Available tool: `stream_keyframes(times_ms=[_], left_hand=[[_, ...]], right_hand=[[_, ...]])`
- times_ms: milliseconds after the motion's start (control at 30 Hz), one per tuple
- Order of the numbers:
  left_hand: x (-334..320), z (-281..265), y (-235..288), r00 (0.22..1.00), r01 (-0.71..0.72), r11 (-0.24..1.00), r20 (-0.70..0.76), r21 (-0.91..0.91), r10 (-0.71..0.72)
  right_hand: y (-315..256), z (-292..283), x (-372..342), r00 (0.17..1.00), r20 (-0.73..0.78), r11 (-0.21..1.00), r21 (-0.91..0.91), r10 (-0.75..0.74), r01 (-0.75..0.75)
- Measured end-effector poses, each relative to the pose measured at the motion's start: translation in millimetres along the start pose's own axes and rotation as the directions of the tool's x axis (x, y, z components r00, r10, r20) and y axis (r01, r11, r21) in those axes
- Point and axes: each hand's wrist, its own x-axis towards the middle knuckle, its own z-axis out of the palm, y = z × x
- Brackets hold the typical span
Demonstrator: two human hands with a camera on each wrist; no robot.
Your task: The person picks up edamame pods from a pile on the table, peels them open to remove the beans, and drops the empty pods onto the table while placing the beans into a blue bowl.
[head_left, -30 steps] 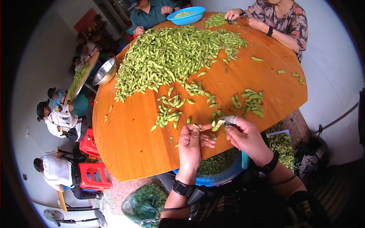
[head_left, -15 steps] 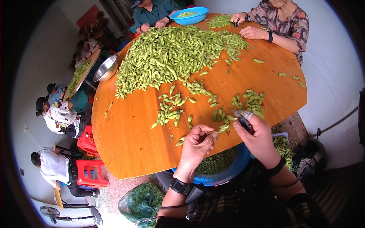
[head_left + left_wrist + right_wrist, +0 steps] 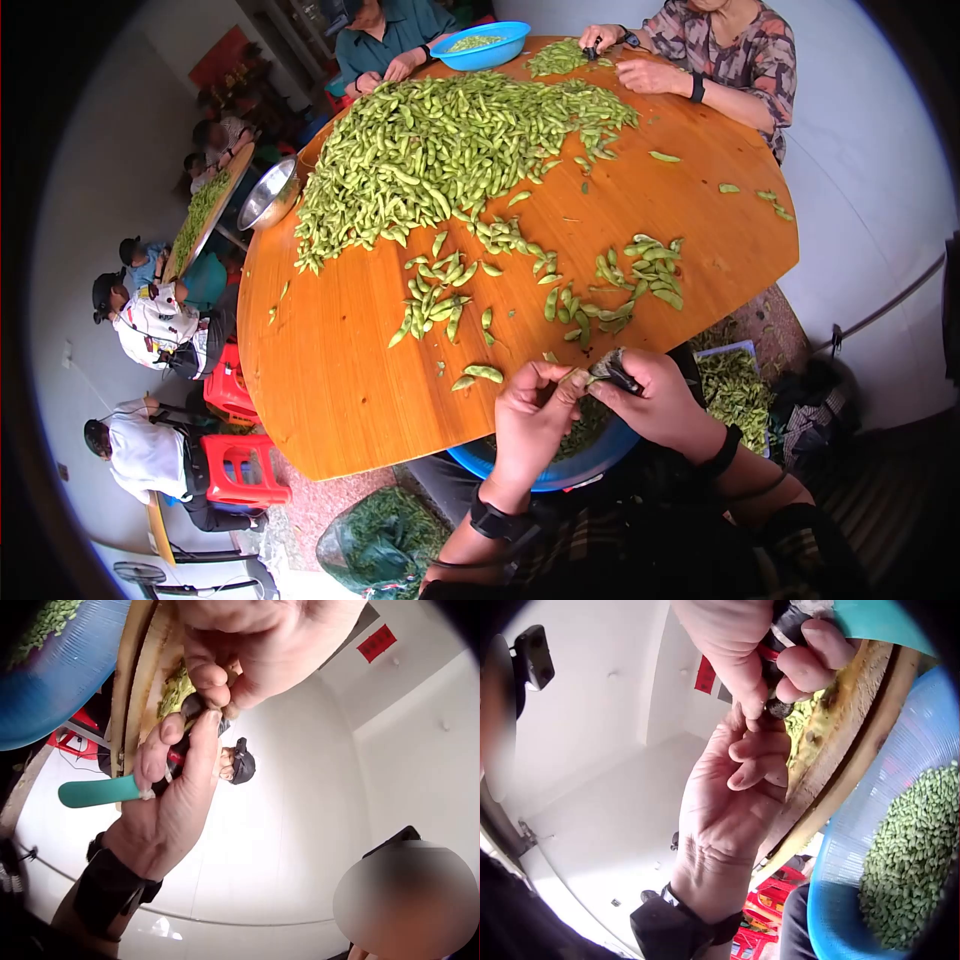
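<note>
My left hand (image 3: 535, 415) and right hand (image 3: 660, 405) meet fingertip to fingertip at the table's near edge, above a blue basin (image 3: 821, 900) of shelled green beans (image 3: 915, 855). Between the left thumb and forefinger I pinch a green soybean pod (image 3: 592, 378), mostly hidden by fingers. In the right hand I grip a small black-wrapped tool (image 3: 618, 372). Its flat teal handle (image 3: 97, 793) sticks out behind the palm in the left wrist view; its tip is hidden by fingers. Loose soybean pods (image 3: 575, 315) lie just beyond the hands.
A large heap of pods (image 3: 440, 150) covers the far part of the wooden table (image 3: 330, 370). A steel bowl (image 3: 268, 195) sits at its left edge, a blue bowl (image 3: 520, 40) at the back. Two people work across from me. A crate of pods (image 3: 745, 350) stands right.
First the hands were close together over the table with a pod, then they parted. Now they have come together again, lower and nearer the table edge, at a pod.
</note>
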Motion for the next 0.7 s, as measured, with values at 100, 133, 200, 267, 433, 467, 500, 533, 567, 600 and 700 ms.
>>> stream_keyframes(times_ms=[100,133,200,267,433,467,500,533,567,600,700], left_hand=[[-5,0,-4,0.971,-0.223,0.906,-0.002,0.360,0.240],[-7,-1,-1,0.961,-0.268,0.846,0.068,0.461,0.267],[-7,-4,1,0.958,-0.284,0.837,0.162,0.468,0.235],[-8,-12,2,0.977,-0.173,0.925,0.179,0.337,0.118],[-8,-17,6,0.959,0.208,0.959,0.235,-0.194,-0.161],[-9,-15,4,0.964,0.212,0.953,0.208,-0.217,-0.167],[-9,-13,6,0.964,0.212,0.953,0.206,-0.215,-0.168],[-9,-10,10,0.971,0.216,0.951,0.146,-0.219,-0.187],[-9,-9,13,0.975,0.219,0.950,0.084,-0.224,-0.205],[-9,-9,14,0.976,0.217,0.950,0.084,-0.226,-0.203],[-5,-11,16,0.985,0.166,0.976,0.059,-0.140,-0.159]], right_hand=[[4,3,-2,0.966,-0.138,0.971,-0.129,-0.219,0.201],[3,1,-2,0.958,-0.107,0.948,-0.210,-0.267,0.241],[0,-2,-2,0.948,-0.071,0.917,-0.285,-0.309,0.278],[-6,-6,-2,0.949,0.042,0.905,-0.293,-0.312,0.310],[-18,-7,2,0.989,0.117,0.991,0.108,-0.094,0.082],[-20,-6,4,0.985,0.162,0.967,0.256,-0.050,0.007],[-19,-8,6,0.985,0.164,0.966,0.258,-0.050,0.007],[-16,-11,7,0.987,0.150,0.992,0.120,-0.054,0.036],[-15,-14,8,0.989,0.138,0.998,-0.022,-0.059,0.062],[-18,-17,8,0.990,0.128,0.959,-0.270,-0.056,0.089],[-11,-11,12,0.936,0.117,0.824,-0.448,-0.331,0.347]])
